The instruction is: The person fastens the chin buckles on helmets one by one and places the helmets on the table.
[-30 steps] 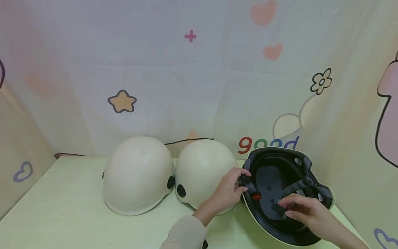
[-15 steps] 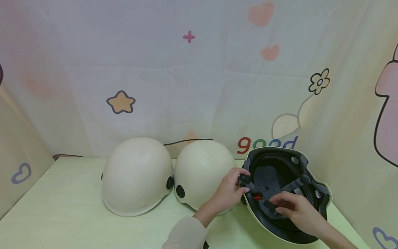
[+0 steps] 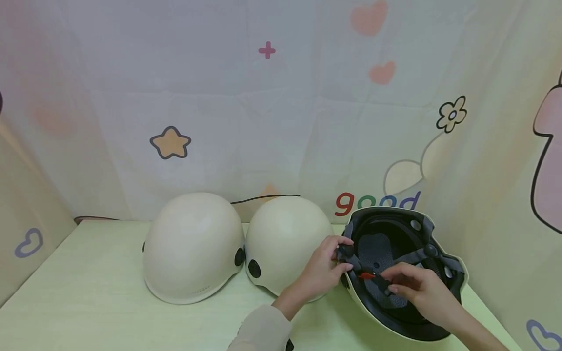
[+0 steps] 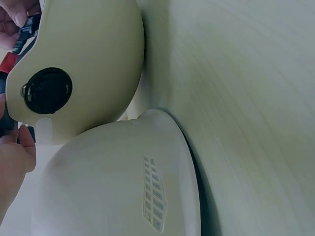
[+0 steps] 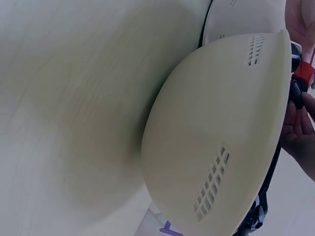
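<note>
An upturned cream helmet [image 3: 366, 312] lies at the right of the table, its black padded inside facing up. At its left rim my left hand [image 3: 322, 265] pinches the dark chin strap [image 3: 356, 263], which ends in a buckle with a red tab [image 3: 366, 276]. My right hand [image 3: 423, 292] pinches the black clip [image 3: 382, 284] of the other strap between thumb and fingers, over the helmet's inside. In the head view the clip touches or nearly touches the red tab; in the right wrist view clip [image 5: 297, 93] and red tab [image 5: 305, 73] appear close together. Whether they are joined, I cannot tell.
Two more cream helmets, the left one [image 3: 193, 248] and the middle one [image 3: 287, 239], sit dome up side by side on the pale green table [image 3: 110, 312]. A printed curtain [image 3: 219, 107] hangs behind. The upturned helmet is near the table's right edge.
My right hand has moved left with the black clip, bringing it to the red tab of the buckle. The left hand has stayed at the helmet's left rim.
</note>
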`<state>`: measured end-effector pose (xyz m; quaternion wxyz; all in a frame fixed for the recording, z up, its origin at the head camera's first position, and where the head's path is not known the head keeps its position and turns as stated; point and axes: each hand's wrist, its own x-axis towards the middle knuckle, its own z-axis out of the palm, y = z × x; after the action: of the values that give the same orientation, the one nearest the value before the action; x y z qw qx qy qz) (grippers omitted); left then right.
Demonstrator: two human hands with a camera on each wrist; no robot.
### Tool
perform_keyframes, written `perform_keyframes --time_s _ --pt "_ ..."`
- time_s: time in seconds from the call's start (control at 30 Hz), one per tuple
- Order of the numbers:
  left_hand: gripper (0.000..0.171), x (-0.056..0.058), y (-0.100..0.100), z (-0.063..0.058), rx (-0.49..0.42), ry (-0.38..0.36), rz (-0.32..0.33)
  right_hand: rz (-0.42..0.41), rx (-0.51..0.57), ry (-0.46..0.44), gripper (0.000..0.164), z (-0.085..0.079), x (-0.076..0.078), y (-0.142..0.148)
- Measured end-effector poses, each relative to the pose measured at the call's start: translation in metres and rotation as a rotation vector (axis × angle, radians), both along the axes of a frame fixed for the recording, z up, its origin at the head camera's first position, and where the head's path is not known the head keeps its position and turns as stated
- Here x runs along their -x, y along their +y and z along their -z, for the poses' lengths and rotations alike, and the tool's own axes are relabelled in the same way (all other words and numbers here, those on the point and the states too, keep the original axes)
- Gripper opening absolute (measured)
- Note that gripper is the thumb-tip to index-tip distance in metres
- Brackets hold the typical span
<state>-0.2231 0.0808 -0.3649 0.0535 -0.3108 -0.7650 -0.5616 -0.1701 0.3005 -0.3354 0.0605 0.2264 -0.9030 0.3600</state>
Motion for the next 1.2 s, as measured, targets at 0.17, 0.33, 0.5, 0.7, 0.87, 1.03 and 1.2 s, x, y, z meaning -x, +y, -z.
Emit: perform_keyframes --time_s 0.17,0.33,0.5,0.7,0.87,1.03,1.2 --pt "0.041 0.0 -0.001 -0.001 0.023 0.052 0.004 -0.069 0.035 0.067 0.022 -0.003 0.001 0.001" --pt "0.032 0.002 -0.002 0.0 0.026 0.14 0.023 -0.095 0.069 0.092 0.024 -0.007 0.003 -0.002" --pt "0.026 0.002 -0.003 0.001 0.023 0.114 0.023 -0.106 0.076 0.075 0.022 -0.011 0.003 -0.005" --pt "0.023 0.0 -0.005 -0.001 0.009 0.079 0.037 -0.092 0.053 0.078 0.024 -0.014 0.005 -0.007" --pt "0.021 0.0 -0.005 -0.001 -0.017 0.105 0.027 -0.103 0.052 0.075 0.023 -0.015 0.006 -0.007" --pt "0.021 -0.001 -0.005 -0.001 -0.029 0.109 0.023 -0.105 0.044 0.061 0.022 -0.017 0.006 -0.007" --pt "0.023 -0.002 -0.007 -0.002 -0.007 0.138 0.027 -0.111 0.051 0.068 0.021 -0.018 0.006 -0.008"
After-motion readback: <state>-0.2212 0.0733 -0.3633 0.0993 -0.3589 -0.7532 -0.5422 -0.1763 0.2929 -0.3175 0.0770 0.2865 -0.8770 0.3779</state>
